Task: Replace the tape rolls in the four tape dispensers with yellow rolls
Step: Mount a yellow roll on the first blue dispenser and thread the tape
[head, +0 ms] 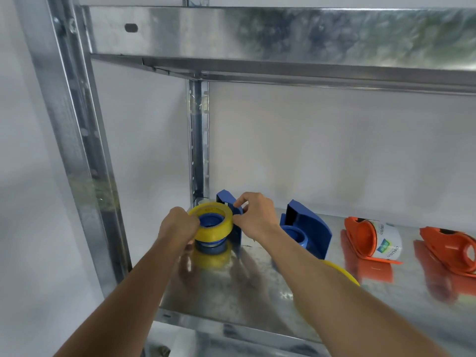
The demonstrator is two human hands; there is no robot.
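A yellow tape roll [213,224] sits partway down on the blue hub of the leftmost blue dispenser [229,202], on the metal shelf [231,287]. My left hand [179,225] grips the roll's left side. My right hand [255,215] pinches the roll's right edge against the dispenser's upright blue plate. A second blue dispenser [306,228] stands to the right with a bare hub. Another yellow roll [342,273] peeks out behind my right forearm. Farther right lie an orange dispenser [360,238] holding a white labelled roll [389,240] and a second orange dispenser [450,248].
The shelf is galvanised steel with a front lip [231,325]. A steel upright [74,140] rises at the left and another post [198,140] at the back corner. The upper shelf beam [283,34] runs overhead. White walls close the back and left.
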